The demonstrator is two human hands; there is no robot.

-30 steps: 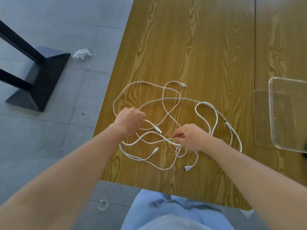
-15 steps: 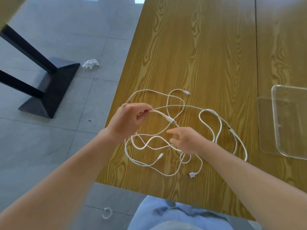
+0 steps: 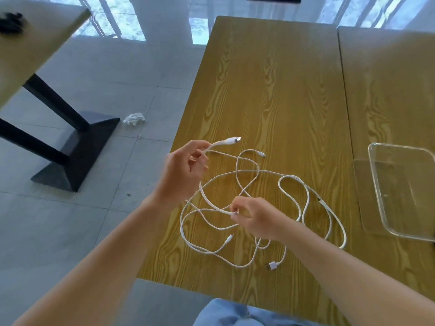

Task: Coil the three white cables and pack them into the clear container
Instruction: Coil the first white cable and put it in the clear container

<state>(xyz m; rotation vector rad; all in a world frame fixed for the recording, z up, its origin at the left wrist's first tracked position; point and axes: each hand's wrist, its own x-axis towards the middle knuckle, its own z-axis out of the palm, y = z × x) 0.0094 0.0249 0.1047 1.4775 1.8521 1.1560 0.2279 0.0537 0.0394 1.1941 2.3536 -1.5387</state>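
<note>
ok so I'm watching the left hand (image 3: 182,171) pinching one white cable (image 3: 213,201) just behind its plug (image 3: 233,139), holding that end up above the wooden table (image 3: 270,90); the right hand (image 3: 253,216) is closing its fingertips on the same cable lower down, near the table's front edge; the rest of the white cables (image 3: 294,198) are lying in a loose tangle on the table, uncoiled; the clear container (image 3: 376,184) is sitting at the table's right side, just beside the tangle
</note>
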